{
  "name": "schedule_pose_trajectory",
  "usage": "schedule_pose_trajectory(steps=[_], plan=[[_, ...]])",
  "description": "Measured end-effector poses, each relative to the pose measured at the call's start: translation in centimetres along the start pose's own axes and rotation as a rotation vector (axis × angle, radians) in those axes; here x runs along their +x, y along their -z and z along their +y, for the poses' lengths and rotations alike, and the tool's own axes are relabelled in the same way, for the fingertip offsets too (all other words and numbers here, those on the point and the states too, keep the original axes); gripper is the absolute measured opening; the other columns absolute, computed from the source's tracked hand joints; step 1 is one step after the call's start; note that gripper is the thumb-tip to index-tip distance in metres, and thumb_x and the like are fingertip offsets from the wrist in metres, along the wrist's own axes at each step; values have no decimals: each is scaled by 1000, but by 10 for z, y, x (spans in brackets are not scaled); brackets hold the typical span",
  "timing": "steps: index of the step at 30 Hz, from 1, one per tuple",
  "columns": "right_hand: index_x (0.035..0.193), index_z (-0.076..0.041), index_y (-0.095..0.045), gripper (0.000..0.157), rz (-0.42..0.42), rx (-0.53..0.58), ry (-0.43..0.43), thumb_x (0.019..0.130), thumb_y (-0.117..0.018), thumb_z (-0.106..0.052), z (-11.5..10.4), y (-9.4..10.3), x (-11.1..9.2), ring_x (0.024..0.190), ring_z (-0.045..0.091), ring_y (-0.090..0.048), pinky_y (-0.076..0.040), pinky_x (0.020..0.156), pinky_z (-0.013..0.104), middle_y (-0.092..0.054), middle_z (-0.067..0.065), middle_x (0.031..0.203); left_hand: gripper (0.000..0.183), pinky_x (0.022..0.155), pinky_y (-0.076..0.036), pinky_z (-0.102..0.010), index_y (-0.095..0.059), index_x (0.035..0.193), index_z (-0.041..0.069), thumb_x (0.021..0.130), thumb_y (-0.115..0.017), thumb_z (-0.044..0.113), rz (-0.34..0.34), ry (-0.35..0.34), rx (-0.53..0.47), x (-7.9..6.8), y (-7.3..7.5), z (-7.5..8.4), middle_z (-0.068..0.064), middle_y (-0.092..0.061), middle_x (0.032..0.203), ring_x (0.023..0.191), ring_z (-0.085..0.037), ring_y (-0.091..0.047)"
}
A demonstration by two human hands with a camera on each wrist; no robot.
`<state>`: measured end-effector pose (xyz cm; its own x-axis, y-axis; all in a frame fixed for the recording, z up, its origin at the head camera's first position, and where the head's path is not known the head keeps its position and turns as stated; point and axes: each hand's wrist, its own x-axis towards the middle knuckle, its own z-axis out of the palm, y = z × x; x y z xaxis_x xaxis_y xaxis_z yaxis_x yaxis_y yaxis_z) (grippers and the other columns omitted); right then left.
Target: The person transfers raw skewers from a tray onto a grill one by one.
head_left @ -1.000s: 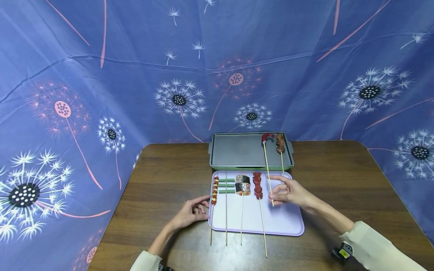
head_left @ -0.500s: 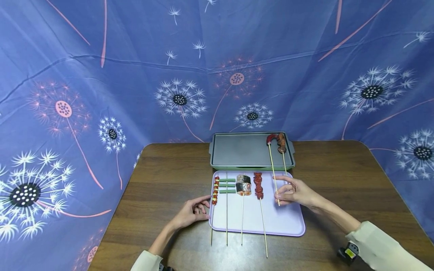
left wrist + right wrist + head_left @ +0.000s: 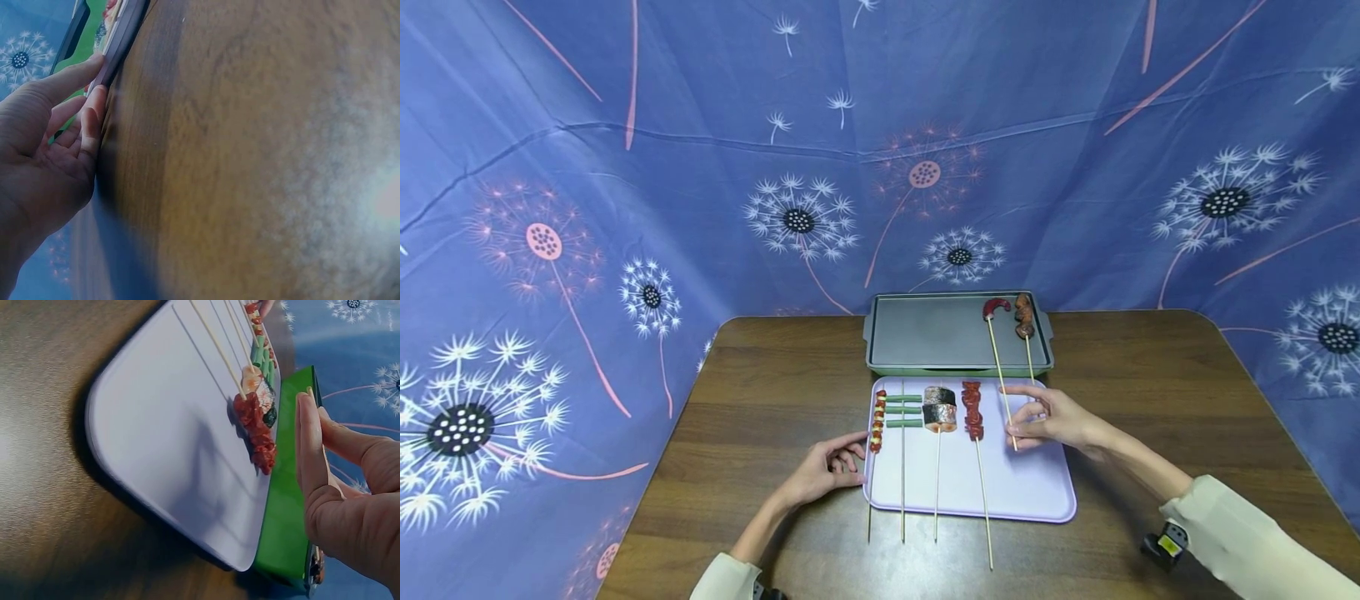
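Observation:
In the head view, my right hand [image 3: 1051, 419] pinches the stick of a skewer with a dark-red curved piece [image 3: 997, 307] at its tip. That piece is over the right part of a grey griddle plate [image 3: 925, 329]; whether it touches the plate, I cannot tell. Right of it lies a skewer of brown meat chunks [image 3: 1024, 316]. My left hand [image 3: 820, 473] is at the left edge of a pale lilac tray [image 3: 1030, 492]. In the left wrist view, a fingertip touches the tray's rim [image 3: 117, 47]; the other fingers bend loosely.
On the tray lie a red-and-yellow skewer [image 3: 877, 422], a green-stick skewer [image 3: 903, 411], a fish-like skewer with dark skin [image 3: 939, 410] and a red meat skewer [image 3: 972, 411]. Their sticks overhang the tray's front edge. The griddle's green base [image 3: 284, 506] stands directly behind the tray.
My right hand has shifted slightly right overall. The red curved piece swung right against the brown meat skewer, then back left, leaving a gap. My left hand has stayed at the tray's edge.

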<state>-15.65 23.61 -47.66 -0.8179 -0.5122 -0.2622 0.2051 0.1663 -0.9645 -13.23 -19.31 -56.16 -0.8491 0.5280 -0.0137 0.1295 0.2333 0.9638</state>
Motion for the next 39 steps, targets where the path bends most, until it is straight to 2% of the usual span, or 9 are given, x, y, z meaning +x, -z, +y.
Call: schedule_pose_trajectory(steps=[6, 15, 29, 39], plan=[[153, 18, -17, 80, 10, -3, -21, 92, -69, 5, -6, -1, 3, 86, 25, -77, -62, 81, 38, -73, 15, 95, 69, 66, -46, -13, -50, 144, -8, 82, -80, -1, -3, 16, -14, 0, 0, 0, -31, -63, 114, 82, -5, -59], [153, 18, -17, 80, 23, -9, -40, 93, -68, 5, -9, -2, 11, 85, 22, -77, -62, 82, 39, -71, 8, 92, 69, 65, -45, -12, -51, 144, -8, 82, -81, -1, 0, 19, -7, 1, 0, -1, -32, -63, 114, 81, -2, -58], [153, 18, -14, 81, 4, -16, -39, 94, -67, 4, -7, 6, 6, 85, 18, -76, -62, 81, 35, -70, 11, 94, 68, 64, -45, -12, -52, 143, -8, 81, -81, -1, 6, 9, 15, 0, 1, -1, -31, -64, 113, 80, -1, -58], [151, 21, -16, 78, 18, -77, -16, 94, -67, 4, -7, 9, 8, 82, 19, -76, -63, 79, 37, -72, 18, 95, 67, 64, -44, -11, -53, 143, -7, 83, -81, 1, 5, 22, 17, 0, 1, -1, -29, -65, 113, 80, -1, -58]])
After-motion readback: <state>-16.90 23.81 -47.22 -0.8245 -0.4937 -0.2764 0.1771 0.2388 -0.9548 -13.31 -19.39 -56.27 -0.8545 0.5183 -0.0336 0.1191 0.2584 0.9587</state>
